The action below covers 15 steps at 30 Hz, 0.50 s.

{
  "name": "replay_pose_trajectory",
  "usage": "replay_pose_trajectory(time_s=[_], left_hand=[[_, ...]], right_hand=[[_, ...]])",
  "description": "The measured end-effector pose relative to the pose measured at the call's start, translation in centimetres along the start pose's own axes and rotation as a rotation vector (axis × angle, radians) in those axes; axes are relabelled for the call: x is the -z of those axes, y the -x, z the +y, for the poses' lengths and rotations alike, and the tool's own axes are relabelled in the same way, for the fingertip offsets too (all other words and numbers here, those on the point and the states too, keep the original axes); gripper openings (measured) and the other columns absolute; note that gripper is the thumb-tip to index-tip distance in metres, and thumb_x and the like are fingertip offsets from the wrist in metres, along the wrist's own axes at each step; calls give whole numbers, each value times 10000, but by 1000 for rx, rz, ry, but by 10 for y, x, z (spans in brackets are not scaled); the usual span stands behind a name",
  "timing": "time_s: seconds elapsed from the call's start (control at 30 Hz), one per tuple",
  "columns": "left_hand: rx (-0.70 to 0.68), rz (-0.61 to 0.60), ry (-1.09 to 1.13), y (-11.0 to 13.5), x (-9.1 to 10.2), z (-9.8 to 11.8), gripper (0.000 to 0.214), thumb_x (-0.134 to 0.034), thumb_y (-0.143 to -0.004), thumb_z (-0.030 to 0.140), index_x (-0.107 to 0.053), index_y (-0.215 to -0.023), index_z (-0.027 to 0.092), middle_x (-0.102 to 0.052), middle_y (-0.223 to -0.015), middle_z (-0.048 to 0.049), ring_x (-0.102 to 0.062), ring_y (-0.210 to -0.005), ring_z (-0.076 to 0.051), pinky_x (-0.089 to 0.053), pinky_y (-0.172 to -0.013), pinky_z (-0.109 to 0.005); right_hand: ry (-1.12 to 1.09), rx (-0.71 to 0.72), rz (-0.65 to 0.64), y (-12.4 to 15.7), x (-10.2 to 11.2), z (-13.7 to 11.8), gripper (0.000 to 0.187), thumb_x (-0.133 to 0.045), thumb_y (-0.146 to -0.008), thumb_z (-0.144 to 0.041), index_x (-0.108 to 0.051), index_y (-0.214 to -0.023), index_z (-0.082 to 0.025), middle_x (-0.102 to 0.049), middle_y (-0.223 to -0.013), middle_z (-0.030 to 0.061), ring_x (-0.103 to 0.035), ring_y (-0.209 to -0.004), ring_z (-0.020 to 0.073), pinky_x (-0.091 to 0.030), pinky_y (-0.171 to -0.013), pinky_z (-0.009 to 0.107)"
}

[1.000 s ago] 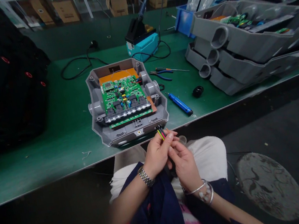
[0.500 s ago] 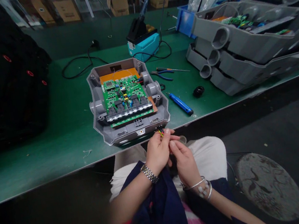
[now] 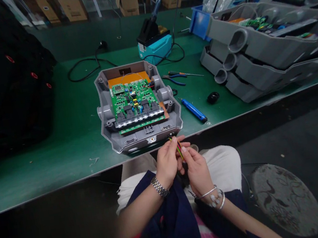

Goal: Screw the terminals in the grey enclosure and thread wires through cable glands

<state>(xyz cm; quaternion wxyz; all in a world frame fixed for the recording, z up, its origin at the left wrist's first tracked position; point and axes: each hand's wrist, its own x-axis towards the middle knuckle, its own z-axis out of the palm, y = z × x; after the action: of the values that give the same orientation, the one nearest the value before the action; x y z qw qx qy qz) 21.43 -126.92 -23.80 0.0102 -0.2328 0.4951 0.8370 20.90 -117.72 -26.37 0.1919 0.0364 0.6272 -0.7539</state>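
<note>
Pinching thin coloured wires (image 3: pixel 179 149): left hand (image 3: pixel 168 161), right hand (image 3: pixel 196 168).

Green mat-covered tabletop (image 3: pixel 61 150) spans the view, its front edge over a dark grey floor (image 3: pixel 299 129). White metal shelving (image 3: pixel 95 2) with brown cardboard boxes (image 3: pixel 73 6) stands beyond the tabletop's far edge. Round grey patterned disc (image 3: pixel 286 199) on the floor, lower right. Dim light.

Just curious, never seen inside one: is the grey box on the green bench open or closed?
Open. The grey box has no lid on; its green circuit board lies bare, facing up.
</note>
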Motion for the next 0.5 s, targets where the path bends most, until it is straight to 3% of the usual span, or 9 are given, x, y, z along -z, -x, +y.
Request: replay_pose_trajectory(time_s=[0.23, 0.4, 0.5], left_hand=[[79, 117, -32, -6, -6, 10, 441, -529, -954, 462, -754, -958, 82, -766, -917, -145, -448, -303, -57, -325, -289, -191], [101, 121, -16, -6, -6, 13, 462, -510, -955, 465, -755, -906, 77, -763, -884, -142, -423, -280, -52, -324, -290, -204], [114, 114, 4, -3, -6, 13, 489, -509, -958, 516, -753, -983, 94, -764, -946, -132, -433, -294, -56, -316, -264, -206]], right_hand=[[25, 5, -17, 6, -2, -3, 420, -624, -957, -564, -600, -854, -157, -538, -612, -38, -453, -465, 55, -359, -428, 160], [34, -15, -31, 7, -4, -3, 428, -609, -961, -577, -607, -885, -156, -534, -592, -40, -453, -454, 63, -345, -421, 167], [58, -2, -32, 8, -5, -6, 435, -603, -960, -586, -614, -908, -154, -517, -584, -45, -436, -452, 63, -329, -415, 169]])
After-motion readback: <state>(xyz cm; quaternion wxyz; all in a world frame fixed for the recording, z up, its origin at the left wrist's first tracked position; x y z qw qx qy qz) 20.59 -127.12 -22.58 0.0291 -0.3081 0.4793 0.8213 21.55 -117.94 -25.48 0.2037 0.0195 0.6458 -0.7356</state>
